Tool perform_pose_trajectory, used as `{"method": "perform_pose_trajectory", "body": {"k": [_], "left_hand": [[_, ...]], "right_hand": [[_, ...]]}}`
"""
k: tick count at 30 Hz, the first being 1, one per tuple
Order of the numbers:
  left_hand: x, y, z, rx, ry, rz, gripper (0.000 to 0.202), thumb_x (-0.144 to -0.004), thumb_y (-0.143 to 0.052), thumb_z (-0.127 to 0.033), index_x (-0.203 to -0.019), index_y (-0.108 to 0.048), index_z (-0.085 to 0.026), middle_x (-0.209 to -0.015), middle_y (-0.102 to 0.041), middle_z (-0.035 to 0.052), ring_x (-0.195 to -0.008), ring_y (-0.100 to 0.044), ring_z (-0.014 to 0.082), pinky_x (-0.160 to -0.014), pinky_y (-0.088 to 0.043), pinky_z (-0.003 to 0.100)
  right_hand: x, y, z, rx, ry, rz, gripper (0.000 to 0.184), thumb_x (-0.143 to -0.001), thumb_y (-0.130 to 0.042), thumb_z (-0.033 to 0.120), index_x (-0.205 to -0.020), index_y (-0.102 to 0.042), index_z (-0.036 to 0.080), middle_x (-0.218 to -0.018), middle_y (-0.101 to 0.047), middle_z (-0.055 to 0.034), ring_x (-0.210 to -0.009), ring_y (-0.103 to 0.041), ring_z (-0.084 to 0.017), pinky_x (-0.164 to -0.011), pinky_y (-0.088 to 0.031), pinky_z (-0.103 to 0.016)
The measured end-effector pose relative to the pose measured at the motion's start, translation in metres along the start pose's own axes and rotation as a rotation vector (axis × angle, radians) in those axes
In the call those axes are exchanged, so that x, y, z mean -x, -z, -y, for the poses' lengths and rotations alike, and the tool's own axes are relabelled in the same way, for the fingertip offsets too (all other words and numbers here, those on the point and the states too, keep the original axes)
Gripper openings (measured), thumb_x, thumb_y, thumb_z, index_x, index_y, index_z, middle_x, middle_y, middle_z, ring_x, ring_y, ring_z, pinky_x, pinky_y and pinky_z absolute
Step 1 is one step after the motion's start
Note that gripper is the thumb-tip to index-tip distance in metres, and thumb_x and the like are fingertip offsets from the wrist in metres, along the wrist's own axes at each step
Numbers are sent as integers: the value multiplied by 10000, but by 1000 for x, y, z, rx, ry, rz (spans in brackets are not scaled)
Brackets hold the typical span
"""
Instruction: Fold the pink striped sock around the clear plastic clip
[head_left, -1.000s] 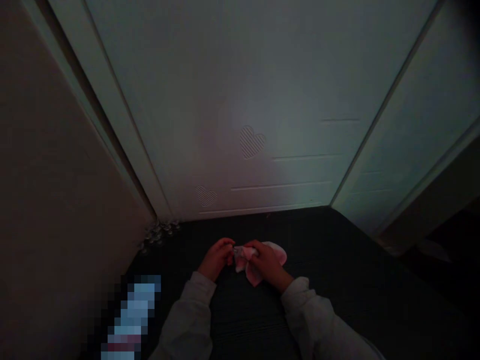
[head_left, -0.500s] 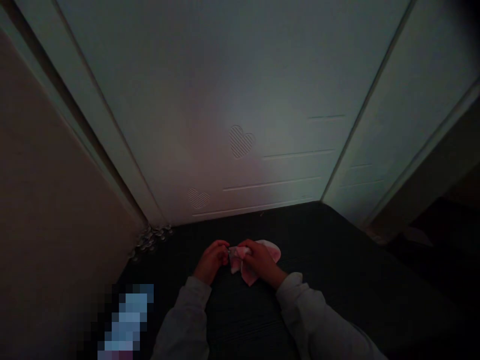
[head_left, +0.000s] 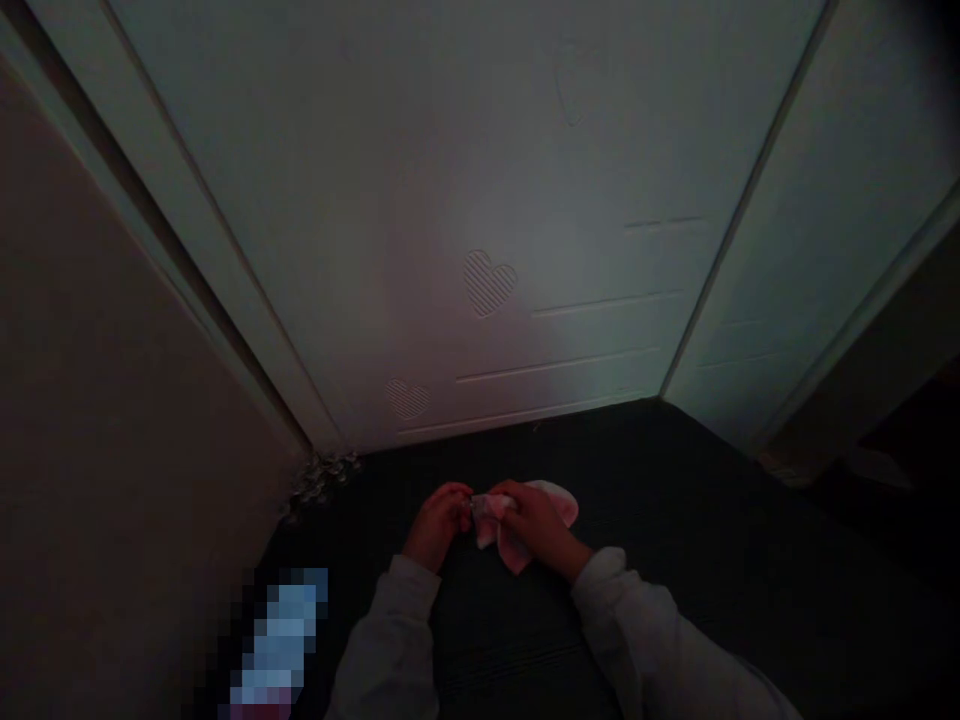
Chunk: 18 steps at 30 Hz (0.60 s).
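Note:
A soft pink and white fabric piece is held low above the dark surface, its rounded end and pointed flaps sticking out around the fingers. My right hand is closed on its middle, thumb and fingers pinched together. At the piece's left end, my left hand is closed too, with its fingertips bunched close to the right hand's. Something small and pale shows between the two hands, but the dim light hides what it is. What the left fingers grip is mostly covered.
A dark wood-grained surface lies beneath the hands. Behind stands a white panel with engraved hearts and lines. Small shiny round pieces are heaped in the back left corner. A pixelated bluish shape sits at lower left.
The whole view has shifted slightly, so everything sits a little further right in the picture. Both hands keep nearly the same pose around the fabric piece.

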<state>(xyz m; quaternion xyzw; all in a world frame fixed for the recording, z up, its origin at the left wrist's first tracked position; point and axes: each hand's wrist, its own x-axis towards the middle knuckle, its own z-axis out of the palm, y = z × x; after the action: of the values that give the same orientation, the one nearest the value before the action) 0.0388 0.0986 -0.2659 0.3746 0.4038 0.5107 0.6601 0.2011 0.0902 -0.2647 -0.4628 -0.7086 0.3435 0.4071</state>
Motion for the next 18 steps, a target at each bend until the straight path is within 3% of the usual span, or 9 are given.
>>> {"method": "perform_pose_trajectory", "body": {"k": [10,18], "left_hand": [[-1,0,3,-27,17,-19,329,-652,-590,-460,-747,-557,-147,-464,-519,-32,-379,-429,71,-375,-280,190],[0,1,1,-102,33,-14,351,-649,-593,-479,-759,-541,-149,-407,-472,-59,-323,-379,57,-355,-236,183]], "right_hand": [[1,-2,-3,18,0,-8,177,-784,-454,216,-839,-618,177,-816,-658,-43,-751,-584,-175,-670,-425,-285],[2,0,0,42,10,-1,167,-768,-464,176,-854,-606,164,-819,-652,-46,-753,-579,-172,-671,-418,-280]]}}
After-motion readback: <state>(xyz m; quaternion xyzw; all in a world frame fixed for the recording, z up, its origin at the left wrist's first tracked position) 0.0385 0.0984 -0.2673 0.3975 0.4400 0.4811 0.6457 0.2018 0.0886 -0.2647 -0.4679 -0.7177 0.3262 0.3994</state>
